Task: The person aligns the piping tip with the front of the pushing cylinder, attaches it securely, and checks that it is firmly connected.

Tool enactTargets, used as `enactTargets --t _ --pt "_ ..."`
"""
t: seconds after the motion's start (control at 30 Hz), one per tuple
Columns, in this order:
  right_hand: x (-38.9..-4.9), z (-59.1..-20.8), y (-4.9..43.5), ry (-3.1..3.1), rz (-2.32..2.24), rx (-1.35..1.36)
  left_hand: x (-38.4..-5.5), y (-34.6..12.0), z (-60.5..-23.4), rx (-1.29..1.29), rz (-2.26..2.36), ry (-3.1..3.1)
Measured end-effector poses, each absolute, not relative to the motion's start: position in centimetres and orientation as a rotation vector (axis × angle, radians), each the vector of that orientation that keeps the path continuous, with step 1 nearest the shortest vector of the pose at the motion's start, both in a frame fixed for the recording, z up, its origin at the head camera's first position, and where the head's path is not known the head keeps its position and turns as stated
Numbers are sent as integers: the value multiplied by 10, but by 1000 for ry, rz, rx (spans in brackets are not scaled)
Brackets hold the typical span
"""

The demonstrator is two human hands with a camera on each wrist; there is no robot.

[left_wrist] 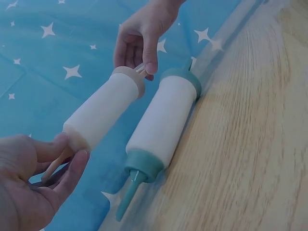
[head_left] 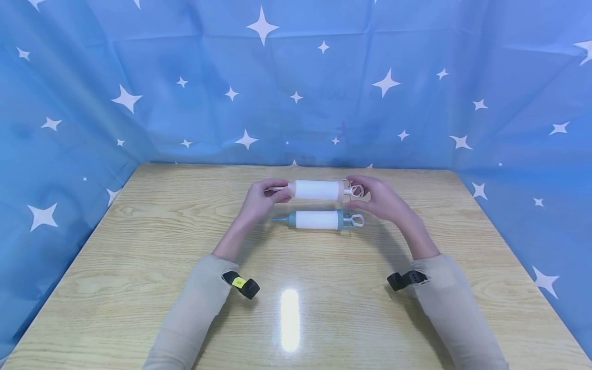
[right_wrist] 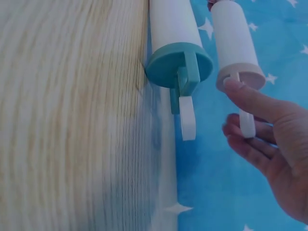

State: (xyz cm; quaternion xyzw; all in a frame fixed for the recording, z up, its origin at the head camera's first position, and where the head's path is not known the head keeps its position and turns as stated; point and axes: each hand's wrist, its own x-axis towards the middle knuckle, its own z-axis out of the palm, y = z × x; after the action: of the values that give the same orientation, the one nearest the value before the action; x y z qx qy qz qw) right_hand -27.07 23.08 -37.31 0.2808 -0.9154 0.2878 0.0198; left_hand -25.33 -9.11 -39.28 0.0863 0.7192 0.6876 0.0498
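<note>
A syringe with a white barrel and pale pink ends (head_left: 316,190) lies level between the two hands, nozzle to the left. My left hand (head_left: 265,195) pinches its nozzle end between thumb and fingers. At the other end, my right hand (head_left: 376,198) grips the flange, thumb on its face and fingers curled near the white loop handle (right_wrist: 246,122). Just nearer to me and parallel is a second syringe (head_left: 316,220) with teal ends, its teal nozzle (left_wrist: 127,199) also pointing left. Neither hand touches the teal one.
Both syringes are toward the back of a light wood table (head_left: 185,221). A blue curtain with white stars (head_left: 277,113) hangs behind and along both sides. Black wrist cameras (head_left: 250,289) sit at the sleeve cuffs.
</note>
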Motion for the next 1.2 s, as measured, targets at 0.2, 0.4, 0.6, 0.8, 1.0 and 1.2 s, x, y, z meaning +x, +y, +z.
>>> enactTargets --t 0.2,0.4,0.6,0.8,1.0,1.2 --pt "-280 -375 228 -2884 923 873 -259 -93 -399 214 2026 2238" --pt "-289 -380 226 -2910 923 891 -267 -93 -406 203 1984 2303" --pt "-296 -387 225 -2984 895 916 -275 -92 -414 176 1904 2408" --pt "-301 -392 226 -3001 864 916 -282 -88 -419 189 1865 2449" --pt "-306 -396 228 -3023 830 908 -287 -87 -424 200 1821 2424" --pt "-312 -402 230 -3056 792 889 -291 -84 -428 184 1781 2435"
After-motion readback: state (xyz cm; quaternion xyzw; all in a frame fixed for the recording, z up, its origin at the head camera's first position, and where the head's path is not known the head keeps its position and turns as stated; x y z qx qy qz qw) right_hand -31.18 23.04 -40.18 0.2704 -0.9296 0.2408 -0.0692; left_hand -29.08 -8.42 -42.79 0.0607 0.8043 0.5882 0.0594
